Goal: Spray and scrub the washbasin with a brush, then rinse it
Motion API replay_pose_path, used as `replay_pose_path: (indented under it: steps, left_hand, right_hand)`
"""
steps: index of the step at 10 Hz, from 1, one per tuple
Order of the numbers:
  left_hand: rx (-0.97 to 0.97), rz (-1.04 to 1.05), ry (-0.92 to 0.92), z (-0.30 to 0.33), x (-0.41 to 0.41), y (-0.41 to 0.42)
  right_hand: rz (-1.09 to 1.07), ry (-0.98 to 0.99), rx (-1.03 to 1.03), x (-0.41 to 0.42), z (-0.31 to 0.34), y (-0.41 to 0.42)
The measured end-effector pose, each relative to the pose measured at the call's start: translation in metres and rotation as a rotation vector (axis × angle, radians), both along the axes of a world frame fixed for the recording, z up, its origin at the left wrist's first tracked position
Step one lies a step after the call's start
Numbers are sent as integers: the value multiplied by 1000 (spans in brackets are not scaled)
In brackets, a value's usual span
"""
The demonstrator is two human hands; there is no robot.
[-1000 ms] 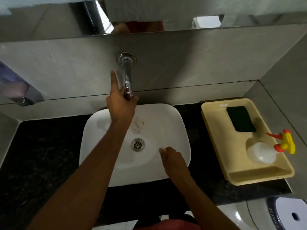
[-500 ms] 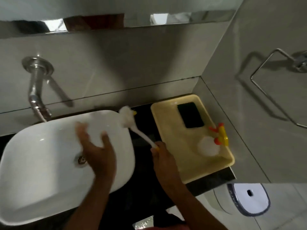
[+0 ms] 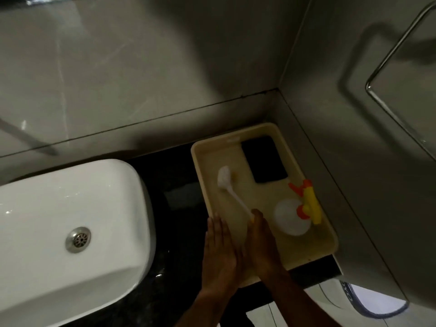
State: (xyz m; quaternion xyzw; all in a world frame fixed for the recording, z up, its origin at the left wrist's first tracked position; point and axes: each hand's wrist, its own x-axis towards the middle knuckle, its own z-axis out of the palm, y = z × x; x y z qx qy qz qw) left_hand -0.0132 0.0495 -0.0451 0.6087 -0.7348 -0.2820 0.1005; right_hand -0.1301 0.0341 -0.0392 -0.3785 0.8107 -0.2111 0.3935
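Note:
The white washbasin [image 3: 59, 208] fills the lower left, with its steel drain [image 3: 78, 239] showing. To its right a cream tray [image 3: 316, 252] sits on the black counter. A white brush [image 3: 230, 187] lies slanted inside the tray, bristle head toward the wall. My right hand [image 3: 262, 241] grips the end of the brush handle. My left hand [image 3: 220, 253] lies flat beside it, fingers together, over the tray's left rim. A white spray bottle [image 3: 291, 217] with a yellow and orange trigger stands in the tray, right of my right hand.
A dark scrub pad [image 3: 263, 161] lies at the tray's far end. Grey tiled walls close in behind and on the right, where a metal towel ring [image 3: 387, 57] hangs. A round white bin lid [image 3: 375, 300] shows below the counter edge.
The view swung right, away from the tap. My right hand carried the brush from the basin's rim into the tray. My left hand left the basin and came to the tray's edge.

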Motion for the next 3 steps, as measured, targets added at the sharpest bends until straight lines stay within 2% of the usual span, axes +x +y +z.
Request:
replay_pose_path:
  steps: [1,2,3]
  left_hand:
    - [-79,-8,-34,-2,-4,3]
    - [159,-14,18,9,1,-9]
    - [82,-31,26,30,8,-9]
  right_hand:
    - [-6,-35,-62,0,-10,2]
    - [-4,-23,-106,3,-14,-7]
    - [-20,1,-134,5,-15,2]
